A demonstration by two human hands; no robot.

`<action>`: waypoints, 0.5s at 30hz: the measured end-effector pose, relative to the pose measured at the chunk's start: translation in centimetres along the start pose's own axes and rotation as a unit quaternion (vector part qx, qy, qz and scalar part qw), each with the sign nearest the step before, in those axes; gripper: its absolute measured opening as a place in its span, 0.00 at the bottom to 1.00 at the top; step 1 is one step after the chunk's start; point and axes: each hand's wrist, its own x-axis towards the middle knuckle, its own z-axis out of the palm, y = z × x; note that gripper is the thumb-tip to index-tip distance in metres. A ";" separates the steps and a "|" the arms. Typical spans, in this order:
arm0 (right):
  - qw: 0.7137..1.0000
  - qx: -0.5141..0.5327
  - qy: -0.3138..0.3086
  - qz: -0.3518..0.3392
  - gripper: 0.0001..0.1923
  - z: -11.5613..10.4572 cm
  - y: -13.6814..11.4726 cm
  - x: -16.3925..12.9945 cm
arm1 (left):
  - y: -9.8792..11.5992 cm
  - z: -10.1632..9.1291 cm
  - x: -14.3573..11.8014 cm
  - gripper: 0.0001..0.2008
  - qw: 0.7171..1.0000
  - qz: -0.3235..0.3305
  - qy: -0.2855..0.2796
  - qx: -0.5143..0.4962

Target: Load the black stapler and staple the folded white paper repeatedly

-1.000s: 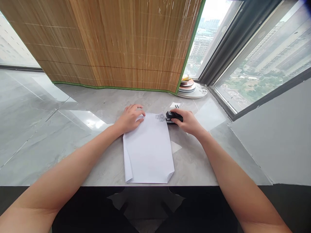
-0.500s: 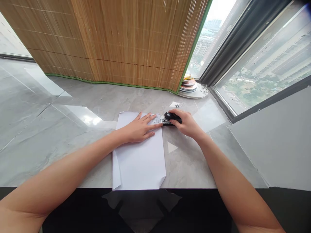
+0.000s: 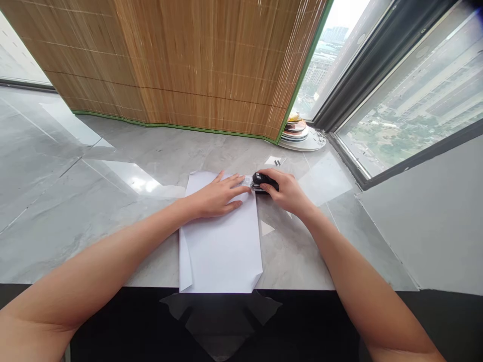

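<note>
Left hand [image 3: 219,197] lies flat, fingers spread, on the paper [image 3: 221,241], pinning the sheets square. Right hand [image 3: 289,192] grips the stapler [image 3: 264,182], its mouth over the paper's far right corner.

Left hand [image 3: 217,197] flat, fingers spread; right hand [image 3: 287,191] curled, gripping.

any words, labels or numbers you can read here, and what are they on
None can be read.
Grey print at the top corner of the paper, between the left hand and the black stapler under the right hand: too small and blurred.
</note>
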 end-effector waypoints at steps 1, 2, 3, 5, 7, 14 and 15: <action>1.000 0.000 0.001 -0.001 0.15 0.0 0.0 0.0 | 0.1 -0.1 0.0 0.25 1.000 0.007 -0.011 0.010; 1.000 0.001 0.002 -0.001 0.15 0.0 0.0 0.0 | 0.1 -0.2 0.0 0.25 1.000 0.014 -0.019 0.018; 1.000 0.002 0.002 -0.002 0.15 0.1 0.0 0.0 | 0.2 -0.1 -0.1 0.26 0.999 0.020 -0.022 0.023; 1.000 0.002 -0.001 -0.003 0.16 0.1 0.0 0.0 | 0.2 0.0 -0.1 0.26 0.999 0.027 -0.019 0.026; 1.000 0.003 -0.002 -0.007 0.18 0.2 -0.1 -0.1 | 0.1 0.2 0.0 0.27 0.999 0.032 -0.019 0.028; 1.000 0.009 0.006 -0.018 0.21 0.7 -0.4 -0.1 | -0.4 0.5 0.3 0.29 0.998 0.046 -0.034 0.028; 1.000 0.002 0.005 -0.017 0.21 0.7 -0.4 -0.1 | -0.4 0.6 0.3 0.29 0.998 0.045 -0.033 0.027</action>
